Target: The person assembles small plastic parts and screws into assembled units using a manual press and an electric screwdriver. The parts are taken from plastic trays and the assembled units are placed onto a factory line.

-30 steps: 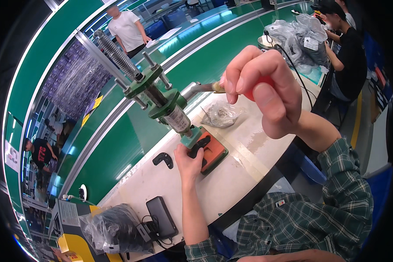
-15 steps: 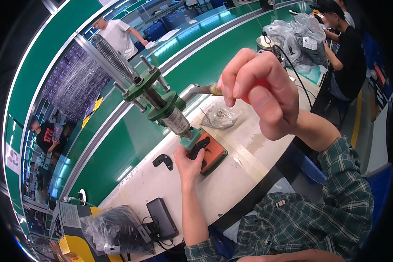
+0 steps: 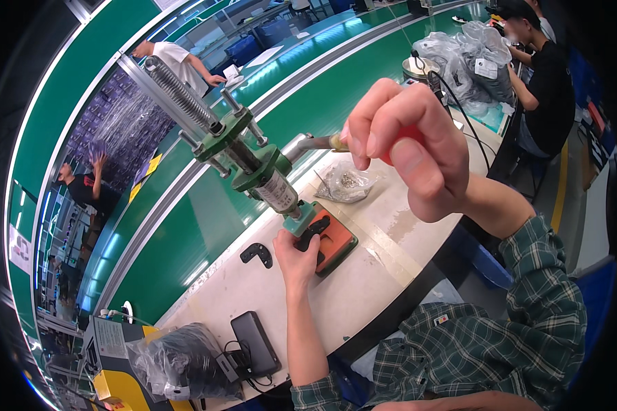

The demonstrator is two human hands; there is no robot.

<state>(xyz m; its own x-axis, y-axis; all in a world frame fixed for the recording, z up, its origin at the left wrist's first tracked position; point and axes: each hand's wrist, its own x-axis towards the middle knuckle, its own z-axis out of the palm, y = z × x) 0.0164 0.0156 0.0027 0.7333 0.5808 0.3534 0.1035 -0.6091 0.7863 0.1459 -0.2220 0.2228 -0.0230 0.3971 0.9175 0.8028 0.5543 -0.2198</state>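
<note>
A green hand press (image 3: 271, 185) with a long threaded spindle stands on the pale worktop. My right hand (image 3: 418, 154) is closed round the red-knobbed end of its lever (image 3: 317, 142), raised toward the upper right. Below the ram, my left hand (image 3: 296, 262) pinches a dark curved plastic part (image 3: 315, 229) against the orange base plate (image 3: 337, 252). The ram's pale green tip (image 3: 299, 219) is right over the part; whether they touch I cannot tell. Left of my left hand lies a similar black curved part (image 3: 256, 255), loose on the worktop.
Behind the press base sits a clear bag of small parts (image 3: 347, 181). A black power adapter (image 3: 255, 341) with cables and a bag of dark parts (image 3: 185, 359) lie at the near left. Beyond runs a green conveyor (image 3: 219, 226). A co-worker (image 3: 548, 89) sits at the far right.
Both my hands, the lever and the dark part look the same as before. In the background, the person in white leans further left, and the person in black has raised a hand.
</note>
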